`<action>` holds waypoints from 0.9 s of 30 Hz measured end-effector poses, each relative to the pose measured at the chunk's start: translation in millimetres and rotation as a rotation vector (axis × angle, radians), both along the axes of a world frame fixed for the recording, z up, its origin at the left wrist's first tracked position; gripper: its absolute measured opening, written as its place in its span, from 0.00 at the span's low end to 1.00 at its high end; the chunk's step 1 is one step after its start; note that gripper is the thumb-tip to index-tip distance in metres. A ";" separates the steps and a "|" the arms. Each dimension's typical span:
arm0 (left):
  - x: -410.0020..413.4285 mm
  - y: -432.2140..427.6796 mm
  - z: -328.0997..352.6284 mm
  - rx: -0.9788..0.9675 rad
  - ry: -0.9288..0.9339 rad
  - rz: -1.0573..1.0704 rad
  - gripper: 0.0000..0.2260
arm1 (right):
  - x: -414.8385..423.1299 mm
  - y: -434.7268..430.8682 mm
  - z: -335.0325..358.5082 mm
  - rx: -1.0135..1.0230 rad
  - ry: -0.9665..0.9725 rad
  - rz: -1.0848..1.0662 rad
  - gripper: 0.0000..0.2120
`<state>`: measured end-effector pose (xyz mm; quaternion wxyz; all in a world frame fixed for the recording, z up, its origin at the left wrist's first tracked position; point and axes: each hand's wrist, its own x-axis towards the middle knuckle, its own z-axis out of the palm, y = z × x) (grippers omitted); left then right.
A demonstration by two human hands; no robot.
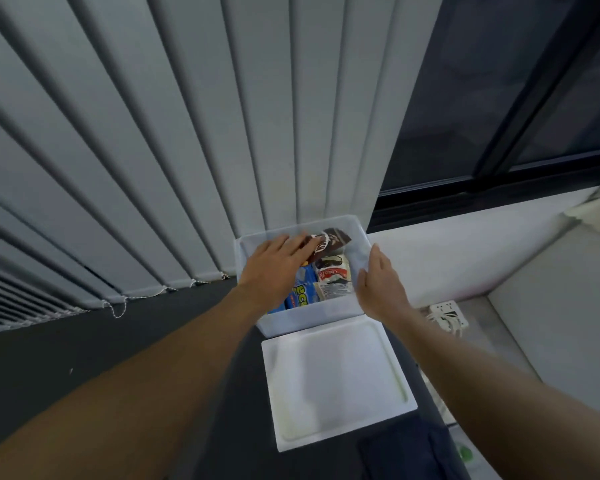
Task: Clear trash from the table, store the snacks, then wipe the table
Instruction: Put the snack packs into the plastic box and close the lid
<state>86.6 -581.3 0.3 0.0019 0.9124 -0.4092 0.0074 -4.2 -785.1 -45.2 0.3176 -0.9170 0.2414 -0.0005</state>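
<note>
A translucent white storage box [293, 319] stands on the dark table [84, 348] against the blinds, its lid off. Inside lie a brown snack packet [331, 242], a white and brown packet [335, 277] and a blue packet [300, 294]. My left hand [274, 266] reaches into the box from the left, its fingers spread flat on the end of the brown packet. My right hand [381, 282] rests with fingers together against the box's right wall. The white lid [336, 379] lies flat on the table just in front of the box.
Grey vertical blinds [187, 133] hang behind the table, with a bead cord [118, 308] at their foot. A dark window [499, 98] is at the back right. A white power strip [447, 315] lies in the gap right of the table. Dark blue cloth [406, 455] sits at the near edge.
</note>
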 end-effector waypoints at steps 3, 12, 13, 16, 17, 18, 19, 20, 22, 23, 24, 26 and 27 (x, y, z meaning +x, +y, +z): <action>2.4 -6.5 -22.4 0.209 0.162 0.056 0.40 | -1.3 -0.9 -0.1 -0.012 -0.001 0.009 0.30; 33.7 -11.8 -58.6 0.467 0.651 0.105 0.33 | -0.1 2.4 2.2 -0.055 0.003 -0.024 0.29; 36.2 -11.3 -61.6 0.492 0.604 0.113 0.33 | -0.4 3.1 2.1 -0.066 0.003 -0.024 0.29; 34.5 -7.5 -66.5 0.553 0.571 0.135 0.37 | -0.8 4.3 2.2 -0.080 -0.004 -0.016 0.29; 31.1 -5.8 -68.3 0.546 0.546 0.141 0.37 | -0.9 4.2 2.1 -0.087 -0.006 -0.012 0.29; 29.5 -4.8 -71.8 0.524 0.501 0.147 0.37 | -0.9 4.4 2.4 -0.093 -0.007 -0.010 0.29; 27.7 -3.7 -73.6 0.497 0.448 0.159 0.37 | -0.9 4.6 3.0 -0.098 -0.005 -0.007 0.29; 26.6 -2.9 -74.4 0.471 0.399 0.174 0.37 | -0.7 4.8 3.5 -0.104 -0.002 -0.002 0.29; 26.5 -2.4 -77.2 0.436 0.340 0.191 0.36 | 0.0 5.2 3.7 -0.116 0.005 0.007 0.29; 27.1 -2.8 -78.8 0.434 0.328 0.190 0.35 | 0.0 5.1 3.6 -0.122 0.007 0.011 0.29; 28.2 -3.2 -80.2 0.433 0.333 0.184 0.35 | -0.1 5.1 3.6 -0.127 0.008 0.013 0.29; 31.6 -4.3 -80.8 0.440 0.370 0.178 0.36 | -0.6 5.6 4.4 -0.129 0.009 0.015 0.29; 33.0 -4.4 -80.5 0.448 0.392 0.176 0.36 | -0.7 6.1 5.0 -0.129 0.009 0.016 0.29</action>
